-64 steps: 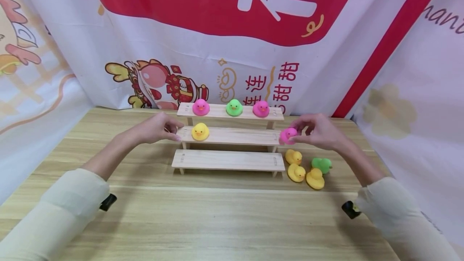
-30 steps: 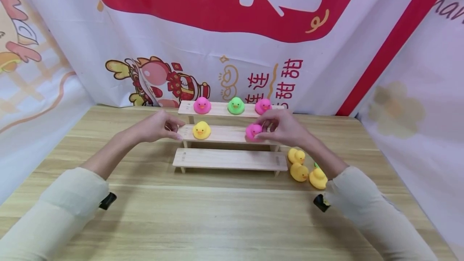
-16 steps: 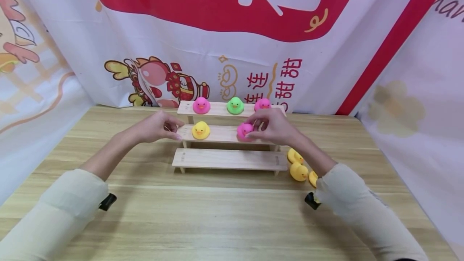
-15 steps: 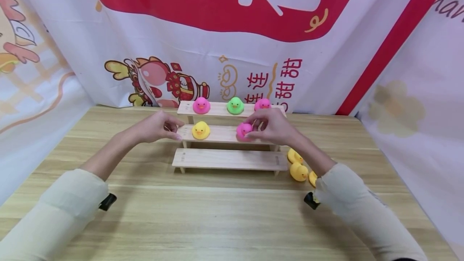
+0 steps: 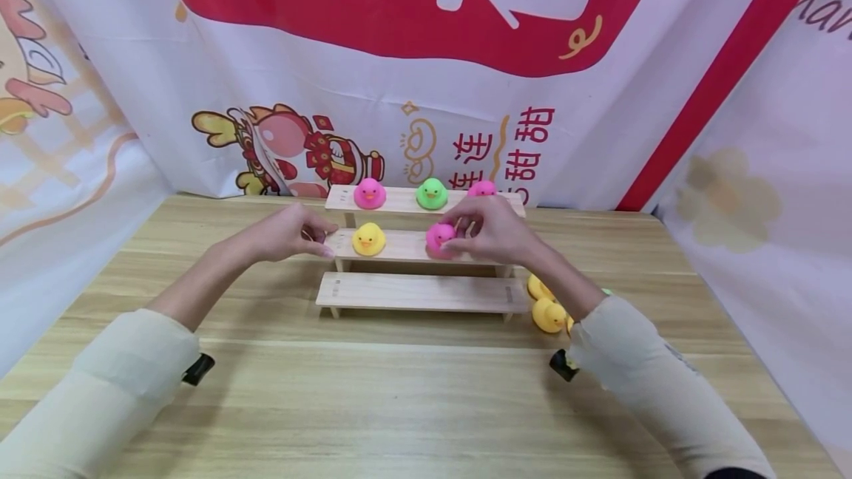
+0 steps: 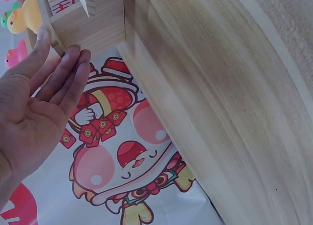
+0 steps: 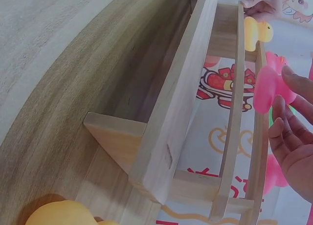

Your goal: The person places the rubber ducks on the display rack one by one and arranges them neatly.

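Observation:
A three-tier wooden display stand (image 5: 413, 294) stands on the table. My left hand (image 5: 286, 235) holds the left end of its middle tier; in the left wrist view the thumb lies above the board's end and the fingertips below. My right hand (image 5: 495, 231) pinches a pink rubber duck (image 5: 437, 241) at the centre of the middle tier, also seen as a pink duck (image 7: 265, 88) in the right wrist view. On that tier's left sits a yellow duck (image 5: 368, 241). The top tier bears a pink duck (image 5: 369, 194), a green duck (image 5: 432, 194) and another pink duck (image 5: 482, 188), partly hidden by my right hand.
Right of the stand, several yellow ducks (image 5: 549, 316) lie on the wooden table (image 5: 399, 405), some hidden under my right forearm. A sliver of green shows behind the sleeve. A printed cloth (image 5: 373, 87) hangs close behind the stand.
My right hand has carried the pink duck leftward from the stand's right end to the centre of the middle tier, slowing in the latest frames. My left hand has stayed put.

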The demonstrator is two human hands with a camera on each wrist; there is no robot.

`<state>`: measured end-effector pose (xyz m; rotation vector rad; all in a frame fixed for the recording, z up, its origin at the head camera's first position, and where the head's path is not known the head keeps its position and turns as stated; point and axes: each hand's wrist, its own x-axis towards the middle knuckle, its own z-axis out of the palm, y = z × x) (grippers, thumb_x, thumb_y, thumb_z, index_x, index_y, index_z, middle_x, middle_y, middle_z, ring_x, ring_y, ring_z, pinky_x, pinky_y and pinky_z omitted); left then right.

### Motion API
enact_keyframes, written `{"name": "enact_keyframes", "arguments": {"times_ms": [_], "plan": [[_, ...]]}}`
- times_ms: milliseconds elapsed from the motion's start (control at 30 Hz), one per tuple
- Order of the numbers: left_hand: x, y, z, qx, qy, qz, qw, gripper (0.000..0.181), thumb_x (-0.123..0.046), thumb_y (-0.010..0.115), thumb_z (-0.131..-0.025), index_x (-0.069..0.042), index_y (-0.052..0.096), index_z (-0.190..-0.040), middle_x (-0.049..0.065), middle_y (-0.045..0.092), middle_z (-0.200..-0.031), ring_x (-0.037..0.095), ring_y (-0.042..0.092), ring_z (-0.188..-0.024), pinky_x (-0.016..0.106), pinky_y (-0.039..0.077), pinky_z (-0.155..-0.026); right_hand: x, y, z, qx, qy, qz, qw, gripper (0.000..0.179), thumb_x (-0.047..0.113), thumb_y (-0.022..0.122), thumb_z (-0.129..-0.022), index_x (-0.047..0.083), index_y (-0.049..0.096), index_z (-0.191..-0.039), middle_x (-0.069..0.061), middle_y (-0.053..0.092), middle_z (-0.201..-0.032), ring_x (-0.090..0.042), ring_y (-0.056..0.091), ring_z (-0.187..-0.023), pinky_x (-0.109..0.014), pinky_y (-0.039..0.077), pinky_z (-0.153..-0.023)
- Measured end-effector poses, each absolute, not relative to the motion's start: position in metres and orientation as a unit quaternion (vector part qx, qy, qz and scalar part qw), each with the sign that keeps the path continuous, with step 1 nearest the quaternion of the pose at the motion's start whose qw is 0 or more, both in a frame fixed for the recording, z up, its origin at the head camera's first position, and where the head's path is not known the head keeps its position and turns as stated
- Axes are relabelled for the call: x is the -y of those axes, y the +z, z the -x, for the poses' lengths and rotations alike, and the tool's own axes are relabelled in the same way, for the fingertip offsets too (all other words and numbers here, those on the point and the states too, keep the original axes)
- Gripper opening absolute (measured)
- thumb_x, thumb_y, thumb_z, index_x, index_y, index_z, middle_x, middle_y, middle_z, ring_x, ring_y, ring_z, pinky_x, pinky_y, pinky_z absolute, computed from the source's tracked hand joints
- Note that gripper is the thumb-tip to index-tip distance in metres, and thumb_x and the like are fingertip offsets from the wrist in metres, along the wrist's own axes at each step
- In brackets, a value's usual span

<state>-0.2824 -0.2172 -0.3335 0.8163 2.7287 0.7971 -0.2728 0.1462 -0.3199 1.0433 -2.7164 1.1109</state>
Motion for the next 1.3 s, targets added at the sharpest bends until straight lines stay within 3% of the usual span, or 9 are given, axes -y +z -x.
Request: {"name": "enact_keyframes", "arguments": {"times_ms": [333, 567, 733, 1300], "plan": [[0.215, -0.331, 0.278, -0.919, 0.241, -0.296, 0.097, 0.044, -0.010, 0.080, -0.091, 0.011, 0.066, -0.127, 0.024, 0.074, -0.112, 0.018, 0.059, -0.077, 0.038, 0.054, -0.078, -0.144, -0.321, 0.273, 0.870, 0.363, -0.333, 0.007, 0.035, 0.006, 0.089, -0.079, 0.003, 0.078, -0.112, -0.005, 0.073, -0.095, -0.018, 0.066, -0.083, -0.032, 0.058, -0.075], [0.214, -0.333, 0.279, -0.923, 0.250, -0.274, 0.102, 0.045, -0.012, 0.080, -0.091, 0.011, 0.066, -0.128, 0.014, 0.076, -0.098, 0.019, 0.057, -0.078, 0.037, 0.053, -0.077, -0.140, -0.321, 0.273, 0.874, 0.358, -0.327, 0.005, 0.034, 0.008, 0.090, -0.080, 0.004, 0.079, -0.112, -0.004, 0.073, -0.094, -0.018, 0.066, -0.083, -0.032, 0.058, -0.075], [0.213, -0.333, 0.279, -0.926, 0.254, -0.256, 0.109, 0.047, -0.012, 0.081, -0.091, 0.011, 0.066, -0.130, 0.005, 0.069, -0.084, 0.020, 0.056, -0.079, 0.037, 0.051, -0.077, -0.135, -0.323, 0.274, 0.879, 0.346, -0.326, 0.011, 0.033, 0.009, 0.090, -0.079, 0.005, 0.079, -0.110, -0.003, 0.073, -0.091, -0.017, 0.066, -0.082, -0.031, 0.058, -0.075], [0.214, -0.331, 0.277, -0.926, 0.262, -0.251, 0.103, 0.051, -0.012, 0.081, -0.091, 0.015, 0.063, -0.130, 0.004, 0.066, -0.081, 0.018, 0.057, -0.078, 0.036, 0.052, -0.077, -0.132, -0.324, 0.273, 0.887, 0.334, -0.320, -0.009, 0.041, 0.014, 0.092, -0.080, 0.005, 0.077, -0.117, -0.004, 0.073, -0.098, -0.016, 0.069, -0.083, -0.028, 0.059, -0.077]]}}
